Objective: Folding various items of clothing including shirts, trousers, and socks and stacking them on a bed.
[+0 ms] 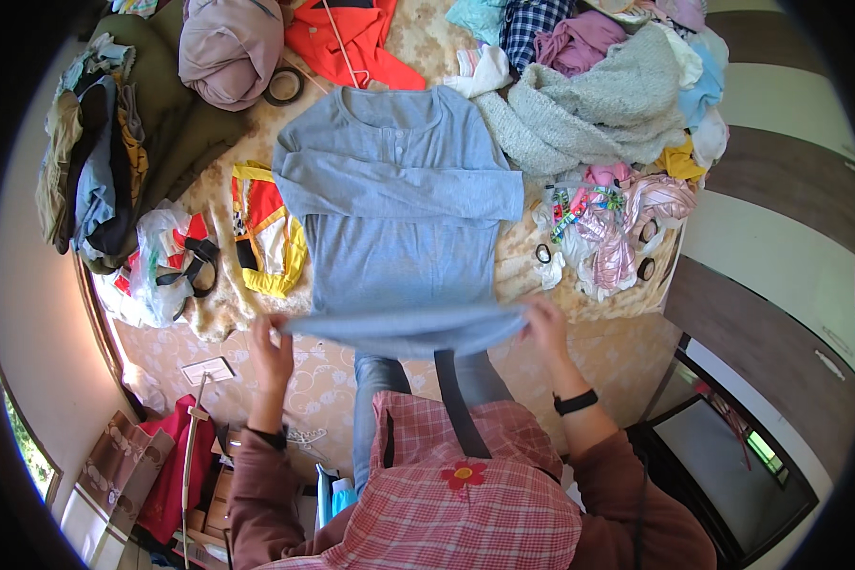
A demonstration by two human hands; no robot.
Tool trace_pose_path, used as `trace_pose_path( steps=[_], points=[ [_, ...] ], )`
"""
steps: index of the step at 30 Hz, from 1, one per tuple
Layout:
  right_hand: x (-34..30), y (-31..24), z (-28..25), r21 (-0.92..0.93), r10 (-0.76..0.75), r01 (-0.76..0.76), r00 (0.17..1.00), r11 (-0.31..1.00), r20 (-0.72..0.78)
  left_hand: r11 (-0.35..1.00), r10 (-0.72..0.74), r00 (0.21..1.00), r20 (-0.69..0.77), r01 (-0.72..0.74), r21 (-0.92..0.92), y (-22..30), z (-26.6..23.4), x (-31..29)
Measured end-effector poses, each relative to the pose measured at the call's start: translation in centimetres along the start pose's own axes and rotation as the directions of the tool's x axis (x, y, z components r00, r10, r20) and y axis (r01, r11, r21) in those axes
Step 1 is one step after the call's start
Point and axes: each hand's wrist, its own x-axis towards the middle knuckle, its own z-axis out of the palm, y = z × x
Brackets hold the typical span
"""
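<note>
A grey-blue long-sleeved shirt (404,252) lies front up, its neckline away from me and its sleeves laid across the chest. My left hand (272,351) pinches the left corner of its hem, and my right hand (546,329) grips the right corner. Between them the hem is lifted off the bed at the near edge and looks blurred by motion. Left of the shirt lies a yellow, red and white garment (268,233). Beyond the collar is a red garment (351,43) with a thin hanger on it.
Piled clothes (95,152) and a rolled mauve cloth (230,47) sit at the far left. A fluffy grey-green knit (589,109) tops another heap at right, with pink hair accessories (613,252) nearer. Dark tape-like rings (283,85) and a clear plastic bag (161,252) lie on the left.
</note>
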Motion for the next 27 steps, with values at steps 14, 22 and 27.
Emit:
trace_pose_path(
  steps=[14,22,27],
  points=[
    [13.3,-9.6,5.9,-0.179,-0.494,0.461,0.796,0.869,-0.350,0.994,0.010,0.898,-0.440,0.039,0.102,5.1,3.5,22.6],
    [11.3,-1.2,8.9,-0.145,-0.146,0.127,0.981,0.981,-0.129,0.964,-0.252,0.927,-0.278,0.265,0.009,1.8,9.9,10.0],
    [11.2,-4.0,9.5,0.114,0.224,-0.210,0.967,0.971,-0.122,0.839,-0.543,0.839,-0.023,0.543,-0.015,4.4,9.5,12.2]
  ],
)
